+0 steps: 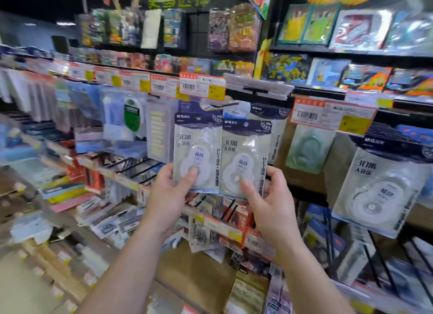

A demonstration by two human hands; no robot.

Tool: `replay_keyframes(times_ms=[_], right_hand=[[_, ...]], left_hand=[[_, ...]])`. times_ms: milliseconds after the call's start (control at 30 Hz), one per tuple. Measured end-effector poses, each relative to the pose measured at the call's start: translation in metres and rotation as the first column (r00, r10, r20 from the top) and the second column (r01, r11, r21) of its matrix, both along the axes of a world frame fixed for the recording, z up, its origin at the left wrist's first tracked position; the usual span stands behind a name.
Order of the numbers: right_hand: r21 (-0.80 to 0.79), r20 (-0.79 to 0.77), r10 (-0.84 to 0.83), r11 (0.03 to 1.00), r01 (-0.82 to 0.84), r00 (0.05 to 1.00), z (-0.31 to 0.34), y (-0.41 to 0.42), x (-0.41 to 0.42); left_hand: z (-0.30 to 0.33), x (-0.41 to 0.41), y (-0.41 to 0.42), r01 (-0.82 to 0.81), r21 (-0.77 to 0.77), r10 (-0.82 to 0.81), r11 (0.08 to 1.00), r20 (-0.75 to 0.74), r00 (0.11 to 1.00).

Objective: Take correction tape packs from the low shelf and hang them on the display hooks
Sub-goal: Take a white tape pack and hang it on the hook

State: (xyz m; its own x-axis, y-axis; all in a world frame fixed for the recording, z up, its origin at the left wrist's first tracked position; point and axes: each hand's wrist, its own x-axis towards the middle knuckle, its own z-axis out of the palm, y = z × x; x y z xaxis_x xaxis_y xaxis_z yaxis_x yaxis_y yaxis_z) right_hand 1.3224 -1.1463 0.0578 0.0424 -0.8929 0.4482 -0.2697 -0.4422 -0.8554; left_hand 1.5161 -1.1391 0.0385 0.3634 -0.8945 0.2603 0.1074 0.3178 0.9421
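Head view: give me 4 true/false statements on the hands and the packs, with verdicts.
1. Each hand holds one correction tape pack. True: left hand holds the left pack, right hand holds the right pack.
2. The packs are held flat, face down. False: upright, fronts toward the camera.
3. The left thumb presses on the pack's front. True.
4. The hook on the far right is bare. False: a hanging pack is there.

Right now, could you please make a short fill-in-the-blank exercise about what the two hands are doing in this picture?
1. Each hand holds ____ correction tape pack.
2. The left hand presses its ____ on the front of the left pack.
3. The right hand holds the right pack, which is ____ the left pack.
4. The price tag hangs ____ the two packs.

Missing words: one; thumb; beside; above
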Motion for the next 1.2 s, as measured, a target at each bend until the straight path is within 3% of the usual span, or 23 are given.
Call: replay_keyframes(times_ms=[367, 767, 1200], right_hand=[[-0.042, 0.001, -0.31, 0.95, 0.309, 0.951, 0.005, -0.004, 0.025], [0.003, 0.083, -0.357, 0.934, 0.358, 0.93, 0.011, -0.003, 0.042], [0.016, 0.029, -0.367, 0.93, 0.367, 0.93, 0.02, 0.0, 0.041]], left_hand=[[0.002, 0.025, -0.036, 0.241, -0.047, -0.241, 0.97, -0.001, 0.971], [-0.004, 0.047, -0.038, 0.328, -0.012, -0.328, 0.945, -0.018, 0.945], [0.001, 0.035, -0.037, 0.352, -0.053, -0.354, 0.935, -0.04, 0.934]])
